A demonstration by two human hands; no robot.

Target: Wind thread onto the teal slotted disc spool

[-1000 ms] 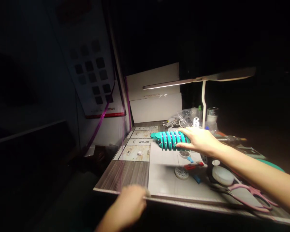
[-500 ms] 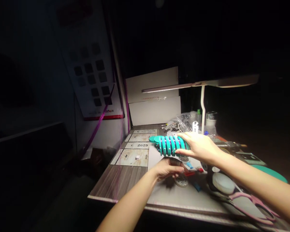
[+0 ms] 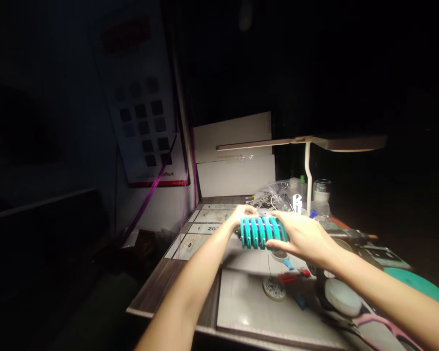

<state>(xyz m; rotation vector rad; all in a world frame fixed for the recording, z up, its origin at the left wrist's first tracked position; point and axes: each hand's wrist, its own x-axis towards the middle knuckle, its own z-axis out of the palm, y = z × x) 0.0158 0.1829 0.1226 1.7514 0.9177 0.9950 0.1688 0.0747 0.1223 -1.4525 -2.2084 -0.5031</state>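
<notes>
Stack of teal discs (image 3: 259, 233) up over the counter (image 3: 161, 285), gripped at its right end by the right hand (image 3: 303, 236). Left hand (image 3: 246, 212) up at the left end, can't really tell if grasping.

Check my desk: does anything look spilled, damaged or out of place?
Nothing clearly stands out as spilled or damaged. The desk is cluttered on the right around the scissors, but the teal rings in your right hand look evenly lined up.

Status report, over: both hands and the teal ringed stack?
Right hand gripping teal ringed stack. Left hand at its left end, contact unclear. Round pale dish nearby, on white board.
</notes>
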